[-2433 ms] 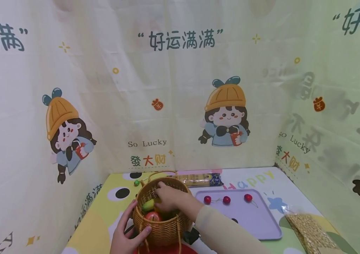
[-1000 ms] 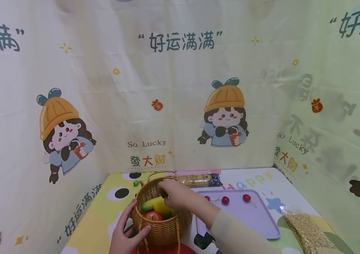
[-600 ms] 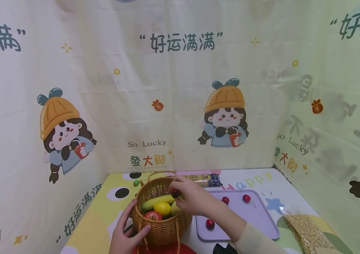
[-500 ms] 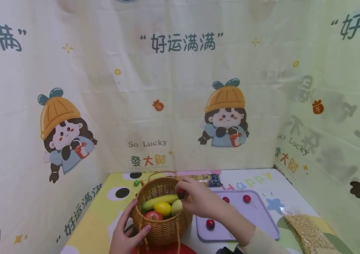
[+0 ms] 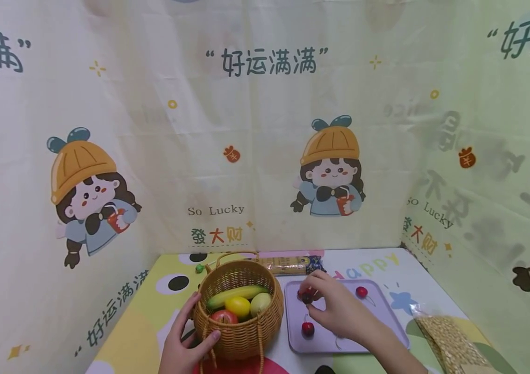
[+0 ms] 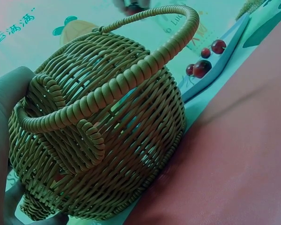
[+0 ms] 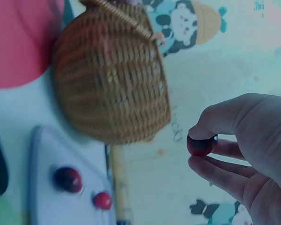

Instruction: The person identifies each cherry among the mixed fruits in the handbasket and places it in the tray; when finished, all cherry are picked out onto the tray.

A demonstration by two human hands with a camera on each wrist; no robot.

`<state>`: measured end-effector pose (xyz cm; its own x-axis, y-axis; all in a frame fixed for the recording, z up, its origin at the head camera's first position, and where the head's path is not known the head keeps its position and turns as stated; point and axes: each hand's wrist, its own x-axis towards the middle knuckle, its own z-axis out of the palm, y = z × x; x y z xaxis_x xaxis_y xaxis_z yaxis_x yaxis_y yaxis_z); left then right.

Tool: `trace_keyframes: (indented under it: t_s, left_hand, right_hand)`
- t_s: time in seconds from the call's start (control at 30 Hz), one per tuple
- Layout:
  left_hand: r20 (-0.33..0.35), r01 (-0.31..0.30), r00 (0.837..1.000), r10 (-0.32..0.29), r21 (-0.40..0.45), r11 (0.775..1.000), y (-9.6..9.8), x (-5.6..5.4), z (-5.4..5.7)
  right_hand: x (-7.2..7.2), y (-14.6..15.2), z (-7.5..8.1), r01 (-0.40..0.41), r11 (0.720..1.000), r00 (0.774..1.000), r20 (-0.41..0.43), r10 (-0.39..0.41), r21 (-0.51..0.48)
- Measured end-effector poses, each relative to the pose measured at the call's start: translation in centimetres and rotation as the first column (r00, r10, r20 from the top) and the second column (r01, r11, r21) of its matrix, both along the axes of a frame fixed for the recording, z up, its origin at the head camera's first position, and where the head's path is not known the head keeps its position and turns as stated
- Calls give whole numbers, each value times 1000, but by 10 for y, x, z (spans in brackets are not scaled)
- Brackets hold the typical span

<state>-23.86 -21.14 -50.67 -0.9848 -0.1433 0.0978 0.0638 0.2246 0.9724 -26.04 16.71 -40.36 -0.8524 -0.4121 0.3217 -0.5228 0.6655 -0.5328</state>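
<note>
My left hand [image 5: 184, 340] grips the side of a wicker basket [image 5: 246, 340], its thumb on the near wall. Inside lie a long yellow-green fruit or vegetable [image 5: 236, 296], a lemon [image 5: 238, 307], a round pale green fruit [image 5: 260, 304] and a red apple [image 5: 224, 317]. Over the purple tray [image 5: 388, 330], my right hand [image 5: 339, 311] pinches a dark red cherry [image 7: 202, 146] between thumb and fingers. On the tray, one cherry [image 5: 308, 329] lies near the front and another [image 5: 361, 292] towards the back right. A further cherry is partly hidden behind the right fingers.
A long clear packet [image 5: 285, 265] with a dark blue end lies behind the basket. At the right is a bag of pale grains [image 5: 453, 337]. A small green item [image 5: 200, 268] sits behind the basket's left side. Printed cloth hangs around the table.
My right hand has come up out of the basket and moved right with the cherry, over the tray. The fruit in the basket is now uncovered. My left hand stays on the basket.
</note>
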Motion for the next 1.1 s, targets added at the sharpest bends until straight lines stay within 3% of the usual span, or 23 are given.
trace_keyframes:
  t_s: [0.17, 0.4, 0.67, 0.8, 1.0, 1.1]
  left_hand:
    - [22, -1, 1000, 1, -6, 1000, -1, -1, -1]
    - [51, -9, 999, 11, -28, 1000, 1, -1, -1]
    - [49, -6, 999, 8, -26, 1000, 1, 0, 1]
    - [52, -2, 999, 3, -24, 1000, 1, 0, 1]
    - [44, 0, 999, 1, -10, 1000, -1, 0, 0]
    - [36, -1, 999, 1, -8, 1000, -1, -1, -1]
  right_hand:
    - [4, 23, -11, 65, 998, 997, 35, -65, 6]
    - [4, 68, -43, 90, 996, 994, -61, -91, -24]
    - [2, 116, -71, 165, 986, 984, -76, -164, 14]
    - [3, 130, -78, 230, 969, 973, -11, -230, 94]
    - [-4, 135, -83, 331, 930, 909, 209, -360, 160]
    - [-5, 137, -90, 304, 936, 923, 187, -336, 176]
